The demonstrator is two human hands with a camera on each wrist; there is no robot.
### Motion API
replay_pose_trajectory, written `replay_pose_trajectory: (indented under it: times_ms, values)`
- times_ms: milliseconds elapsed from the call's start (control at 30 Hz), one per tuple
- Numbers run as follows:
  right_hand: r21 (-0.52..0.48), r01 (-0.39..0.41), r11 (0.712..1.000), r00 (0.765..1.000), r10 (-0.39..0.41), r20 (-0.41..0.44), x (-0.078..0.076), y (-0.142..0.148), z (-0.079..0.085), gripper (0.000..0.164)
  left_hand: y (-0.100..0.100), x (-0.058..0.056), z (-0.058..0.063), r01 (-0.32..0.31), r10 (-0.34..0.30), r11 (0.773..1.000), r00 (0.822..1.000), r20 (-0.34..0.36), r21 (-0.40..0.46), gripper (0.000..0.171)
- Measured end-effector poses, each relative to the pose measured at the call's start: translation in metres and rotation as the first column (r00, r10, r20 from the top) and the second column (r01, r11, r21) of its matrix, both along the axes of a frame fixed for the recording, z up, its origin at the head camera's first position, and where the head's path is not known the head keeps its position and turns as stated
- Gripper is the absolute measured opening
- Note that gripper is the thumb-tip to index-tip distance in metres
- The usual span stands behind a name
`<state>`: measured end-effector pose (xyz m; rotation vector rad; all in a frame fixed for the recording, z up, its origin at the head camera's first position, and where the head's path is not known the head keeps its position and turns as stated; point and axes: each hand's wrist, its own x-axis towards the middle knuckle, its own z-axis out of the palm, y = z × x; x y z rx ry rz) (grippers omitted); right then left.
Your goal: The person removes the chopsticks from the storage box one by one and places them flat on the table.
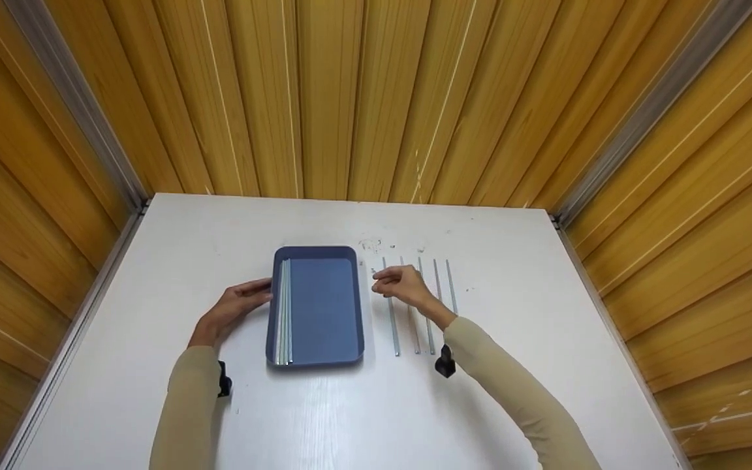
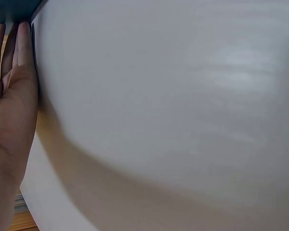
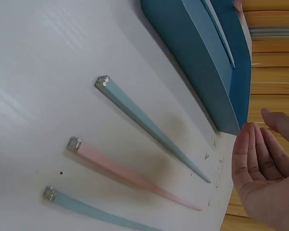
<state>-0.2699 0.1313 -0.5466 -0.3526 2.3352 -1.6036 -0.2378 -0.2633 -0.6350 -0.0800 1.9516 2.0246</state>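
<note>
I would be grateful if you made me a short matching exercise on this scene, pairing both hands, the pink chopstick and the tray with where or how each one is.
Things
1. Left hand
2. Right hand
3. Pink chopstick
4. Tray

Places and states
A. Between two pale blue chopsticks on the white table
B. Holding nothing, over the row of loose chopsticks
C. Blue, with several chopsticks lying along one inner side
D. At the tray's left outer side

Pairs: 1-D, 2-B, 3-A, 4-C

No text, label, brand, number or sign can be read in any view.
</note>
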Motion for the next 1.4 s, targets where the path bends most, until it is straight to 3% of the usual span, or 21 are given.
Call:
replay_pose_trajectory:
  times_ms: [400,600,733,1033,1233,1400]
  values:
    - [0.019,-0.15,0.989,0.989,0.149,0.011,-0.005,-0.042,-0.002,0.034,0.001,-0.003,0.0,0.0,0.0,1.0,1.0,0.004,-0.028,0.064]
    - [0.146,-0.262,0.954,0.963,0.268,-0.019,-0.01,-0.055,0.004,0.035,0.004,-0.001,-0.002,-0.012,0.012,1.0,1.0,0.025,-0.012,0.062]
    - [0.173,-0.307,0.936,0.949,0.315,-0.019,-0.016,-0.064,0.008,0.034,0.002,0.0,-0.002,-0.01,0.011,1.0,1.0,0.025,-0.013,0.062]
    - [0.198,-0.361,0.911,0.929,0.371,-0.012,-0.022,-0.097,0.011,0.03,-0.001,-0.002,-0.001,0.01,-0.01,0.999,1.0,-0.012,-0.03,0.062]
    - [0.245,-0.386,0.889,0.914,0.404,-0.024,-0.019,-0.118,-0.001,0.027,-0.001,-0.004,-0.001,0.006,-0.006,1.0,1.0,-0.006,-0.017,0.063]
    - [0.279,-0.378,0.883,0.918,0.397,-0.013,-0.014,-0.132,-0.013,0.025,0.0,-0.004,-0.002,0.013,-0.013,1.0,1.0,-0.002,-0.025,0.063]
